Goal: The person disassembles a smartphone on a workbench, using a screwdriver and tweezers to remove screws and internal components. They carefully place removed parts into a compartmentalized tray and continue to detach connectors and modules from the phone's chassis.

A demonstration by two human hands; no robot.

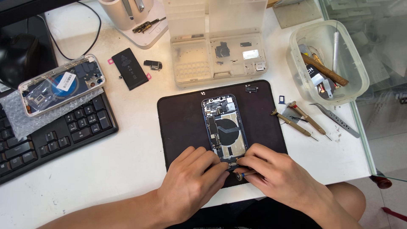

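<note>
At the far left a black keyboard (55,131) lies on the white desk (127,165), and a second phone shell (61,85) rests on bubble wrap over it. Next to it lies a loose black battery (129,68). In the middle, a black mat (182,123) carries the opened phone (224,126). Its long axis runs away from the person, with the camera end pointing to the far side and the bottom end pointing to the person.

The left hand (193,182) rests on the mat and its fingers (218,166) press on the bottom edge of the phone to keep it steady. The right hand (275,176) has its fingers closed around a small screwdriver (241,174) whose tip meets the bottom end of the phone. To do this well, I think the tool should sit fully in the screw head and turn with light pressure, while the left hand keeps the phone from sliding.

More to the right lie two spare screwdrivers (299,121), tweezers (337,119) and a clear tub of tools (326,63).
</note>
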